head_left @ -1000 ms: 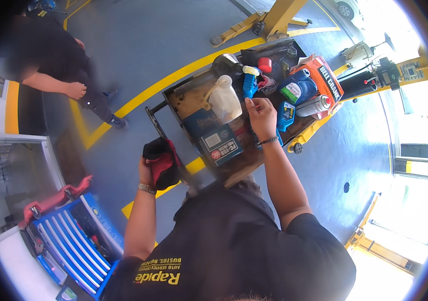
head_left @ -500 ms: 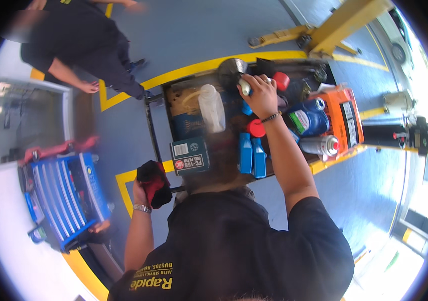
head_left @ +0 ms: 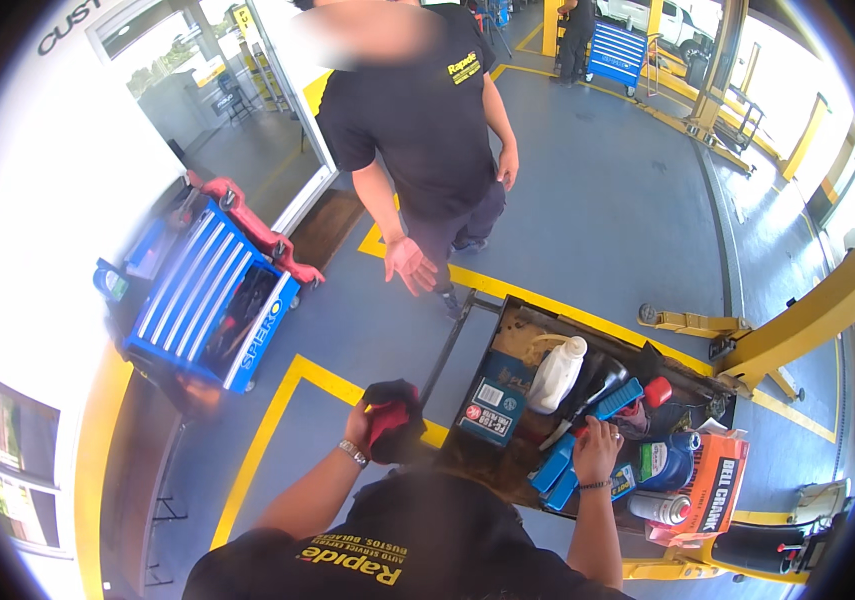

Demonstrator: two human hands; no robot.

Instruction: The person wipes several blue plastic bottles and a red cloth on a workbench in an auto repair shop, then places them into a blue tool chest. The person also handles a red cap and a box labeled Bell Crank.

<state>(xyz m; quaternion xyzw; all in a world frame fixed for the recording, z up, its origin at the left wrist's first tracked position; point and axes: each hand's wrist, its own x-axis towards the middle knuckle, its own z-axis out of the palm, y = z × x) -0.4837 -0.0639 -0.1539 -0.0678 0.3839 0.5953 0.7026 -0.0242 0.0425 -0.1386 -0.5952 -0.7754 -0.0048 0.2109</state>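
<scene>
My left hand (head_left: 359, 428), with a metal watch on the wrist, is closed round a bunched black-and-red cloth (head_left: 394, 425) just left of the cart tray. Over the tray, my right hand (head_left: 597, 455) has its fingers bent and a little apart, with nothing visible in them. It is nearest to the blue bottles (head_left: 553, 468), which lie beside its fingertips; whether it touches them I cannot tell. A dark funnel-like tool (head_left: 597, 383) lies behind it. Farther left stand a white plastic jug (head_left: 557, 375) and a dark green box (head_left: 493, 410).
At the tray's right are a dark blue jug (head_left: 682, 460), a spray can (head_left: 659, 507) and an orange box (head_left: 715, 485). A person (head_left: 427, 130) stands beyond the cart, one palm turned out. A blue tool cabinet (head_left: 202, 290) is at left, a yellow lift post (head_left: 807, 320) at right.
My view has lifted and turned. My right hand has let go of the light-handled tool and come nearer, to the blue bottles. The other person now faces the cart. My left hand keeps the cloth.
</scene>
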